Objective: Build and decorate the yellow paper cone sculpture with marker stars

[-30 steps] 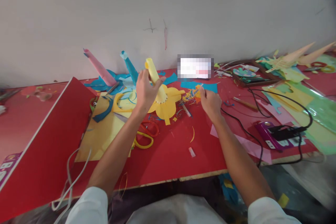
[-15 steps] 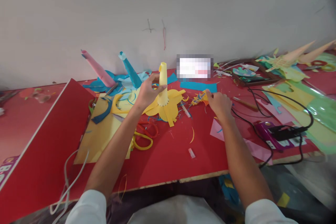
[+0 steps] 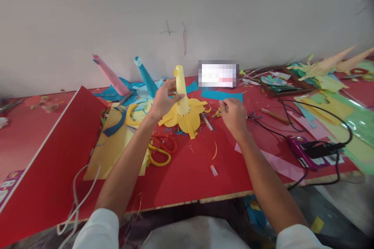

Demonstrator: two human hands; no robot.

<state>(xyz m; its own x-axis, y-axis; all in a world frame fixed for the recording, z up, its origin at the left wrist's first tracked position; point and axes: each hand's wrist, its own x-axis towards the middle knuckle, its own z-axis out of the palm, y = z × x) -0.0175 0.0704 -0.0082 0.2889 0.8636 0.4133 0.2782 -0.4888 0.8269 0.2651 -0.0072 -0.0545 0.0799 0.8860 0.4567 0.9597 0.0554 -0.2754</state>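
Note:
My left hand (image 3: pixel 164 99) grips a rolled yellow paper tube (image 3: pixel 181 85) that stands upright on a yellow flower-shaped paper base (image 3: pixel 187 120), lifted a little over the red table (image 3: pixel 187 175). My right hand (image 3: pixel 234 115) hovers just right of it, fingers pinched over a small heap of orange and yellow paper scraps (image 3: pixel 217 113); whether it holds anything there I cannot tell. A short white stick (image 3: pixel 208 121) lies between the two hands.
Red and yellow scissors (image 3: pixel 160 149) lie by my left forearm on yellow sheets (image 3: pixel 113 151). Pink (image 3: pixel 111 74) and blue paper tubes (image 3: pixel 145 75) lean at the wall. A tilted red board (image 3: pixel 49 163) stands left. Black cables and a purple device (image 3: pixel 306 151) lie right.
The yellow tube went from tilted to upright and shifted right with its base. My right hand moved right over the scraps, then came back left toward the tube.

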